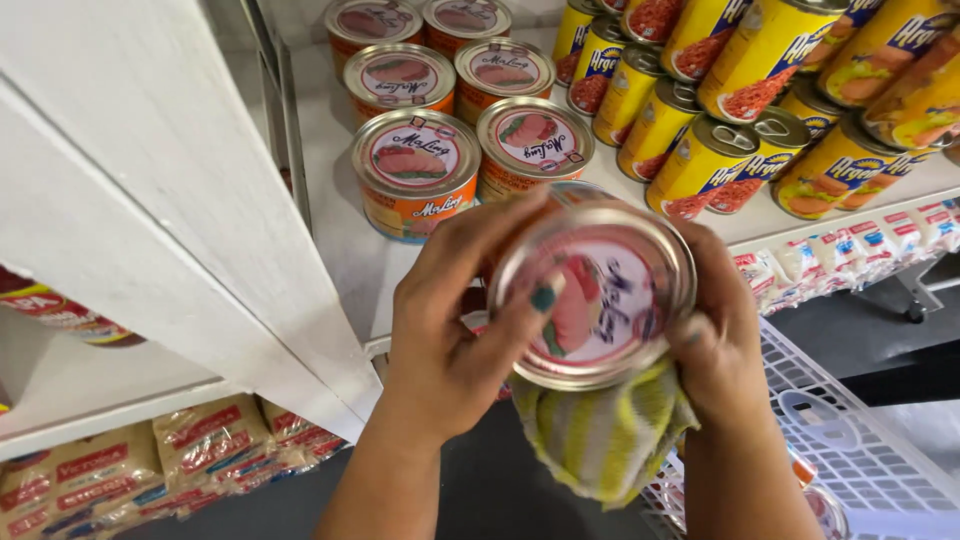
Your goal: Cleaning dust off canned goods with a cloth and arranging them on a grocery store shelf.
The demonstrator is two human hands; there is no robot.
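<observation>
Two hands meet over one round tin (pixel 592 295), held lid-up in front of the white shelf (pixel 345 250) and just below its front edge. The left hand (pixel 455 335) comes up from the lower left, forearm rising steeply, palm against the tin's side; its fingers curl over the far rim while the thumb, its nail painted teal, lies flat across the pink label on the lid. The right hand (pixel 722 345) wraps the tin's right side from below, fingers closed around the wall and pressing a yellow-and-grey striped cloth (pixel 600 435) against the underside, the cloth hanging loose beneath. Both hands are clamped on the tin.

On the shelf behind stand matching orange tins (pixel 415 172) in rows, with yellow cans (pixel 700 165) stacked to their right. A white wire basket (pixel 865 450) sits low at the right.
</observation>
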